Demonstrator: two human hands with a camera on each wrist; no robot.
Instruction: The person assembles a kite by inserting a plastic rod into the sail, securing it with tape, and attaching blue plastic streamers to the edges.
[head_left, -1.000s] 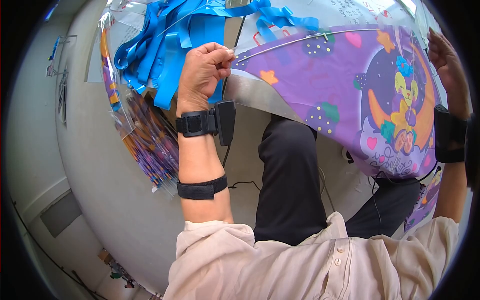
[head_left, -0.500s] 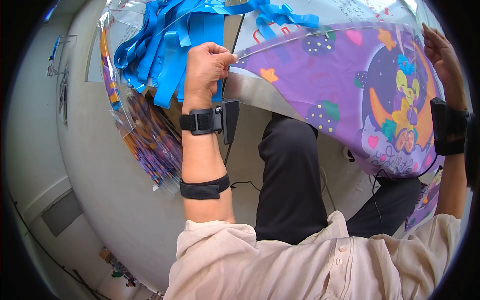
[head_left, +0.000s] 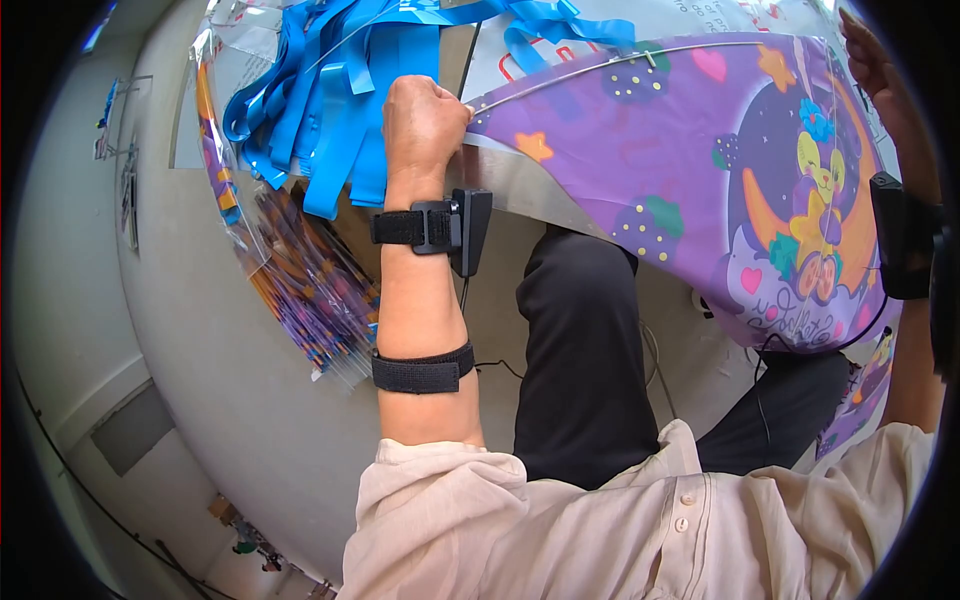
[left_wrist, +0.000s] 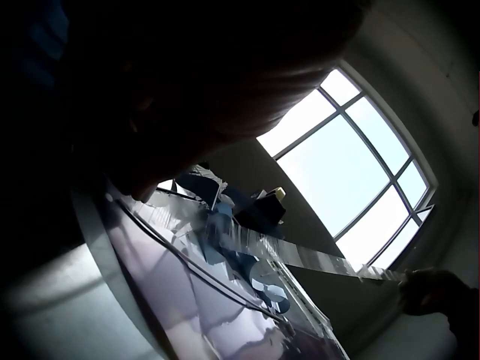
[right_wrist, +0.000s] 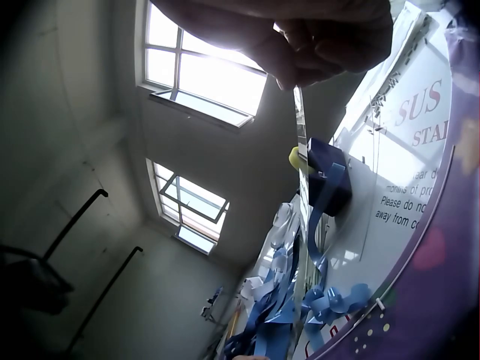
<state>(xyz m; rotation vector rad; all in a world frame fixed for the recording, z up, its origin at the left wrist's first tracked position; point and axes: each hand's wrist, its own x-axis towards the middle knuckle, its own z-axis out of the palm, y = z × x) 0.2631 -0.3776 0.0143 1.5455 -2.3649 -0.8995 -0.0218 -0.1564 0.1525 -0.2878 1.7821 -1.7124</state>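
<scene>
A purple kite (head_left: 670, 160) printed with a bunny on a moon lies over the work surface, with a thin white rod (head_left: 575, 72) along its upper edge. My left hand (head_left: 422, 125), back upward, is curled at the kite's left tip, its fingertips right at the rod's end. A strip of clear tape (left_wrist: 315, 259) stretches from my left hand across to my right hand (head_left: 878, 70), seen in both wrist views. In the right wrist view my right thumb and fingers pinch the tape (right_wrist: 301, 142). My left fingertips are mostly dark in the left wrist view.
Blue ribbon strips (head_left: 330, 110) heap beside my left hand. Plastic-wrapped colourful sheets (head_left: 310, 280) hang below them. A dark purple block (right_wrist: 330, 176) stands past the tape. White printed bags (right_wrist: 397, 150) lie under the kite. My knees are below the metal table edge (head_left: 510, 180).
My left hand has shifted slightly right and turned its back upward at the kite's tip. My right hand has moved a little up in the head view.
</scene>
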